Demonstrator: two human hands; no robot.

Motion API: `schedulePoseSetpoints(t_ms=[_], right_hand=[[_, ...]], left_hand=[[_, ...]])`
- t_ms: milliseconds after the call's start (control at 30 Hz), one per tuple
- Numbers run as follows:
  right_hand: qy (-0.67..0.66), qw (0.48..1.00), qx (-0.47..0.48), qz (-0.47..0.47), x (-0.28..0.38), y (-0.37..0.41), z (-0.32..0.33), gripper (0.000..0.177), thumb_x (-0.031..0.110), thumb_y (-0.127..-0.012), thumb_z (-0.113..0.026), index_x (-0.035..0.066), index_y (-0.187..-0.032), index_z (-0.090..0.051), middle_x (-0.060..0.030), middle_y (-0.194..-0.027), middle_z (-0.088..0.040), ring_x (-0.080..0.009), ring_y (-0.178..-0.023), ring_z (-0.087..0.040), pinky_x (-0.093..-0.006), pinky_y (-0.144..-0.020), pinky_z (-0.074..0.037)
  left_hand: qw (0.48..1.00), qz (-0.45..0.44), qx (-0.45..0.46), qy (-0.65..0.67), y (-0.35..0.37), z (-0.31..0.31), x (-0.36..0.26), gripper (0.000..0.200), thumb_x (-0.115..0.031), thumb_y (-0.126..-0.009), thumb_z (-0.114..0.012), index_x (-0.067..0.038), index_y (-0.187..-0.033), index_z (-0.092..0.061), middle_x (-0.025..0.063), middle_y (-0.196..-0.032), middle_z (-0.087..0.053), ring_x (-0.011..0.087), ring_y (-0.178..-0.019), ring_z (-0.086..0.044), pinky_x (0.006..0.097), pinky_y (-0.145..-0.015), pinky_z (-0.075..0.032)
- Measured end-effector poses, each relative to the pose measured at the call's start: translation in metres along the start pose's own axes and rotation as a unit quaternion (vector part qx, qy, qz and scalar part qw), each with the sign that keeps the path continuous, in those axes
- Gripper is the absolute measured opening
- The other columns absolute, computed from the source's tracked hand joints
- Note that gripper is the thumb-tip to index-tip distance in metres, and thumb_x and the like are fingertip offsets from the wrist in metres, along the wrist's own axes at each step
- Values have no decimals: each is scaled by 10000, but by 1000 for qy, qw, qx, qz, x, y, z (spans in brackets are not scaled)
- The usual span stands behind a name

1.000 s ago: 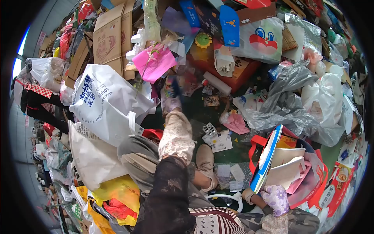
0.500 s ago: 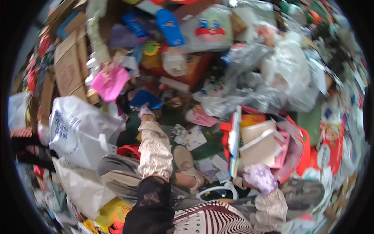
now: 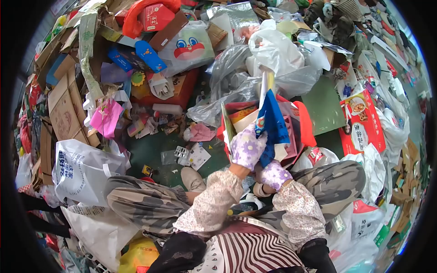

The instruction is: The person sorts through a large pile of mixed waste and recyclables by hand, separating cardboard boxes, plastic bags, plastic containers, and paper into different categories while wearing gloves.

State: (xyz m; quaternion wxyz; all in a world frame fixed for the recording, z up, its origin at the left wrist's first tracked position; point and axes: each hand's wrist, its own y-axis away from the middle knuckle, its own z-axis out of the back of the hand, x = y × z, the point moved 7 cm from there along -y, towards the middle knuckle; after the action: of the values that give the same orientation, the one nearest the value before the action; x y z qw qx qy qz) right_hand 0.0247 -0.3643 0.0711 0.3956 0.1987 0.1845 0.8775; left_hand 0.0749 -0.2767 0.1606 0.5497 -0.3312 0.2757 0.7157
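My left hand (image 3: pixel 248 146), in a white glove with purple flowers, is closed on the left side of a folded blue packet (image 3: pixel 275 129). My right hand (image 3: pixel 275 175), gloved alike, closes around the packet's lower end. The packet stands tilted in front of an open red and pink bag (image 3: pixel 306 125). Inside that bag are a pink tray-like piece (image 3: pixel 291 132) and some card or book pieces, partly hidden by the packet. A thin pale board with a yellow edge (image 3: pixel 268 83) sticks up behind the packet.
Around my crossed legs lie a white printed carrier bag (image 3: pixel 86 170), clear plastic bags (image 3: pixel 218 91), a green board (image 3: pixel 321 108) and a red food package (image 3: pixel 363 122). Flattened cardboard (image 3: pixel 68 107) is heaped at left. Paper scraps (image 3: pixel 198 156) lie on the green floor.
My left hand has brought the blue packet from the floor ahead back and right to the red bag. My right hand has come up to grip its lower end. The view has shifted.
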Motion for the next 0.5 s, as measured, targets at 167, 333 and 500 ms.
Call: schedulePoseSetpoints(t_ms=[167,333,500], right_hand=[[28,998,49,-25,20,11,7,209,210,-750,-613,113,-910,-705,-115,-894,-697,-275,-829,-678,-407,-687,-534],[19,997,44,-58,5,13,5,226,258,-780,-596,156,-949,-706,-105,-993,-686,-245,-914,-658,-401,-763,-517],[-12,1000,-4,-17,-5,19,6,224,260,-781,-595,155,-944,-707,-107,-981,-686,-249,-904,-657,-403,-762,-516]], left_hand=[[973,-97,94,-187,-23,-51,-4,279,-292,-799,-603,-61,-942,-666,181,-802,-672,347,-781,-658,442,-722,-504],[894,-89,393,-199,-4,-122,-14,303,-258,-764,-594,-57,-958,-711,177,-900,-687,311,-863,-678,416,-764,-527],[874,-63,410,-251,-22,-240,67,352,-330,-778,-622,-61,-990,-702,134,-990,-687,299,-919,-662,397,-796,-521]])
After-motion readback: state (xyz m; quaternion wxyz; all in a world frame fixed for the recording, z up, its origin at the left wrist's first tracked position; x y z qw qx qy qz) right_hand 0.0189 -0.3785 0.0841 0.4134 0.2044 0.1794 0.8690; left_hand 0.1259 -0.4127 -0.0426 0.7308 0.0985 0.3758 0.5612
